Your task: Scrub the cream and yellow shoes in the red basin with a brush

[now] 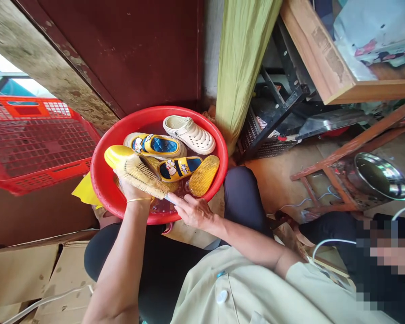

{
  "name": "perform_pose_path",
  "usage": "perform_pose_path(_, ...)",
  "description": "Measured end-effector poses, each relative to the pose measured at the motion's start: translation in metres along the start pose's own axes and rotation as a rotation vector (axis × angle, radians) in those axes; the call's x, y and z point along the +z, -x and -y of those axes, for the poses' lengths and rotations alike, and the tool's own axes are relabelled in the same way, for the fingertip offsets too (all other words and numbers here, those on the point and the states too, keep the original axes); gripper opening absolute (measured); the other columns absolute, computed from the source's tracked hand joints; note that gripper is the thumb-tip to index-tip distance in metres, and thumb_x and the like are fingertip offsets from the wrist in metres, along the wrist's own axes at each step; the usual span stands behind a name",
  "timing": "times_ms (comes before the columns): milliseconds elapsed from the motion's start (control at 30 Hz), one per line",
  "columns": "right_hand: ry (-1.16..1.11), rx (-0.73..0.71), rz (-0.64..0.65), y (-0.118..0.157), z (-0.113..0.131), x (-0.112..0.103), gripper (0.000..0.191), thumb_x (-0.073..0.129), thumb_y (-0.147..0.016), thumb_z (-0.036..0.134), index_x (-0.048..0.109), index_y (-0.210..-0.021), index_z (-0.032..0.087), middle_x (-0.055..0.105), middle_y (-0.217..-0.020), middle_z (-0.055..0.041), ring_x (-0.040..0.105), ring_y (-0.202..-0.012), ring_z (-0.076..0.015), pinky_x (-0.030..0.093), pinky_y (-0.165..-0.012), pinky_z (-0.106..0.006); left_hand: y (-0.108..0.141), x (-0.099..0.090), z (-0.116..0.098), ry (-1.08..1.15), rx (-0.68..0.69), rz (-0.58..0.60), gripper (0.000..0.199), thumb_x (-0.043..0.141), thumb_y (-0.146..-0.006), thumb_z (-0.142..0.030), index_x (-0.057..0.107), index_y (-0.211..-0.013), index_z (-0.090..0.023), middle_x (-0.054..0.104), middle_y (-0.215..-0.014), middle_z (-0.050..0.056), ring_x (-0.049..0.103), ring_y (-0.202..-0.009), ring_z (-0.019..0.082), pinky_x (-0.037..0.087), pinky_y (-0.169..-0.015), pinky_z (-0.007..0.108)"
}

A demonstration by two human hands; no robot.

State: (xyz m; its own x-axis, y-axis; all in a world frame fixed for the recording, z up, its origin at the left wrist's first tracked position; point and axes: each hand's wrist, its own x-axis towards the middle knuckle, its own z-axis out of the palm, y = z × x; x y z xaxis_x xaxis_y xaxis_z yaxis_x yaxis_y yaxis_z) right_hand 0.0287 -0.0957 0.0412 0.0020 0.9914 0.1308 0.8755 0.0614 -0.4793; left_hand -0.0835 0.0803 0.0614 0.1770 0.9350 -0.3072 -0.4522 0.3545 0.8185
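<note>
A red basin stands in front of me with water and several shoes in it. My left hand is at the basin's left, closed on a yellow shoe; most of its fingers are hidden beneath. Against that shoe lies a scrubbing brush with pale bristles. My right hand grips the brush's handle near the basin's front rim. Around them are a beige clog, two yellow-and-blue cartoon shoes and a yellow sole facing up.
A red plastic crate is at left, with flattened cardboard below. Behind the basin rise a dark red panel and a green cloth. At right are a wooden table, a metal pot and another person's leg.
</note>
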Motion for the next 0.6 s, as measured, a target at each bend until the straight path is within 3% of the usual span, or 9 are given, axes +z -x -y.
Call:
perform_pose_path(100, 0.074, 0.008, 0.011, -0.003, -0.003, -0.002, 0.049, 0.039, -0.108, 0.034, 0.046, -0.157, 0.039, 0.066, -0.098, -0.0068, 0.064, -0.076, -0.0178, 0.051, -0.063, -0.026, 0.004, -0.001, -0.003, 0.192, 0.004, -0.066, 0.053, 0.024, -0.106, -0.05, 0.066, -0.124, -0.023, 0.072, -0.126, 0.01, 0.061, -0.129, 0.025, 0.051, -0.108, 0.045)
perform_pose_path(233, 0.127, -0.056, 0.02, -0.015, -0.029, -0.011, 0.049, 0.039, -0.109, 0.031, 0.047, -0.155, 0.043, 0.065, -0.097, -0.0064, 0.064, -0.08, -0.0169, 0.051, -0.072, -0.026, 0.006, -0.009, -0.016, 0.342, -0.062, -0.088, 0.055, 0.027, -0.104, -0.053, 0.064, -0.13, -0.023, 0.07, -0.131, 0.012, 0.063, -0.125, 0.027, 0.052, -0.107, 0.048)
perform_pose_path(400, 0.124, 0.099, -0.08, -0.015, -0.049, -0.018, 0.047, 0.043, -0.107, 0.03, 0.056, -0.152, 0.032, 0.069, -0.092, -0.0078, 0.064, -0.077, -0.0191, 0.053, -0.071, -0.027, -0.004, -0.026, -0.03, 0.391, -0.142, -0.128, 0.074, 0.014, -0.1, -0.068, 0.065, -0.127, -0.022, 0.072, -0.122, 0.016, 0.069, -0.111, 0.032, 0.061, -0.085, 0.046)
perform_pose_path(533, 0.064, -0.122, -0.108, -0.019, -0.036, -0.014, 0.047, 0.04, -0.109, 0.033, 0.052, -0.155, 0.035, 0.071, -0.101, -0.0072, 0.067, -0.086, -0.0194, 0.055, -0.078, -0.027, 0.001, -0.019, -0.023, 0.366, -0.141, -0.153, 0.065, 0.02, -0.102, -0.063, 0.064, -0.128, -0.023, 0.072, -0.121, 0.013, 0.07, -0.108, 0.029, 0.06, -0.09, 0.047)
perform_pose_path(600, 0.075, -0.154, -0.082, -0.023, -0.036, -0.014, 0.047, 0.04, -0.108, 0.032, 0.052, -0.154, 0.037, 0.071, -0.101, -0.0069, 0.068, -0.085, -0.0196, 0.056, -0.076, -0.028, 0.007, -0.012, -0.02, 0.342, -0.117, -0.131, 0.06, 0.025, -0.103, -0.061, 0.063, -0.13, -0.023, 0.072, -0.122, 0.011, 0.068, -0.112, 0.027, 0.057, -0.097, 0.048)
